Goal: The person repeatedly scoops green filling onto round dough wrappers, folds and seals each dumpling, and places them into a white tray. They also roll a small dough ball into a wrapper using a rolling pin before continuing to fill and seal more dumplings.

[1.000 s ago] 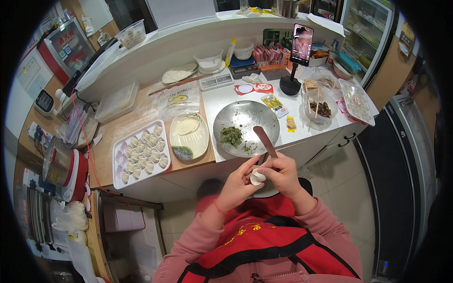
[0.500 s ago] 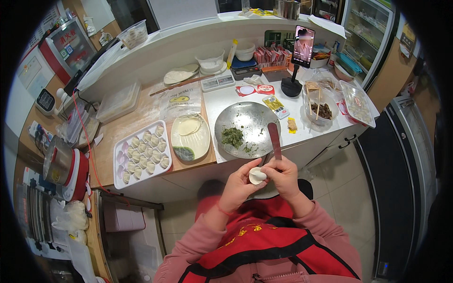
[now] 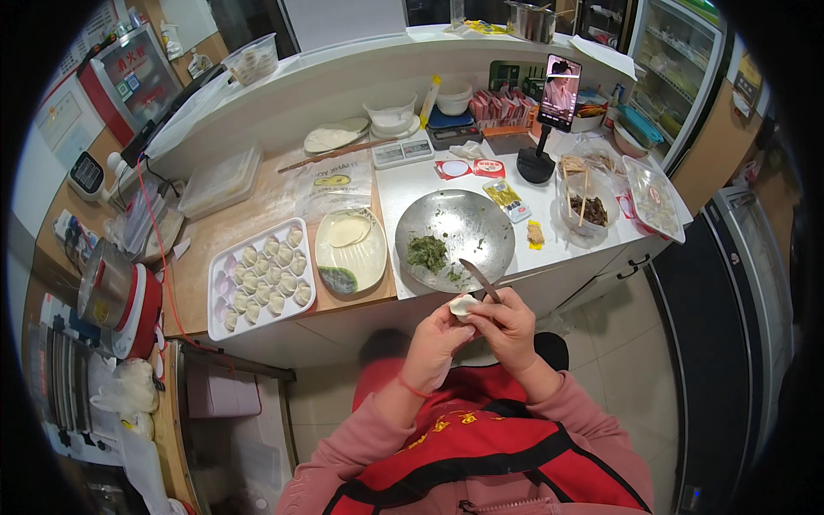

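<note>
The white worktop [image 3: 388,190] spreads before me, with a pale, seemingly floury wooden board [image 3: 197,242] on its left part. On the white side sits a wide, shallow metal bowl [image 3: 482,230], its shiny inside smeared, a moist, chopped green filling [image 3: 427,252] heaped towards the left. On the board lies a white plastic tray [image 3: 264,318] of plump, matte dumplings [image 3: 261,293], with round pinkish hollows showing along its left side. Beside it, a glossy cream plate [image 3: 362,273] with a green corner bears thin, smooth, rounded wrappers [image 3: 350,230]. My right hand [image 3: 508,330] grips a slim brown spatula [image 3: 481,281], its blade slanting across my view of the bowl. My left hand [image 3: 432,343] cradles a soft white dough piece [image 3: 463,306] in bent fingers, nearer me than the bowl's rim; my right fingertips touch it too. I judge I'm closing this wrapper; whether filling lies inside, I cannot tell. The next move calls for an even pinch along its pliable edge, without tearing.
</note>
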A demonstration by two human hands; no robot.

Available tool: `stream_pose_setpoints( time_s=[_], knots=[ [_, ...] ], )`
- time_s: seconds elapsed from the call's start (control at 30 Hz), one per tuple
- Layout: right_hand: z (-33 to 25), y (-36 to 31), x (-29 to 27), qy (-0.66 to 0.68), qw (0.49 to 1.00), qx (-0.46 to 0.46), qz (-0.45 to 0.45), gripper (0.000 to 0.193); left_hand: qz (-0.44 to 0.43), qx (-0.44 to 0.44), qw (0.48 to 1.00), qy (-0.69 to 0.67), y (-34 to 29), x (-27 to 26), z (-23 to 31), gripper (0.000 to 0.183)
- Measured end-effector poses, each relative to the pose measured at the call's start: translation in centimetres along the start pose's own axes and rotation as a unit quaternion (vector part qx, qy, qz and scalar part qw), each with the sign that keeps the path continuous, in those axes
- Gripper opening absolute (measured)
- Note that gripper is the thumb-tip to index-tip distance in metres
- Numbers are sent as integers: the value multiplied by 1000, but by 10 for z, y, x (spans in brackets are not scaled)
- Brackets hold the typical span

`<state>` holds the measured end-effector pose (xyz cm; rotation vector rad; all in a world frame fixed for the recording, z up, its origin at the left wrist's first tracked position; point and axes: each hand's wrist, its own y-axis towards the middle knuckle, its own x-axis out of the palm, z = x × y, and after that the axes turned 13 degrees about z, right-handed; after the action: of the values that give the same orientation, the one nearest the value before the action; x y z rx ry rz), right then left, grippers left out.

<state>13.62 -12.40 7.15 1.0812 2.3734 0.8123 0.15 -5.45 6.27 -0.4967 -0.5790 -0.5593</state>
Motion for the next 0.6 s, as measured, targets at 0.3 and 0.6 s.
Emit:
stream_pose_setpoints(
  time_s=[0.3,0.6],
  knots=[
    [2,0,1,-39,996,-84,-9,16,8,-23,1000,-16,-4,0,2,38],
    [1,10,-1,-47,999,-11,-19,21,78,111,988,79,0,-60,69,47]
  ],
)
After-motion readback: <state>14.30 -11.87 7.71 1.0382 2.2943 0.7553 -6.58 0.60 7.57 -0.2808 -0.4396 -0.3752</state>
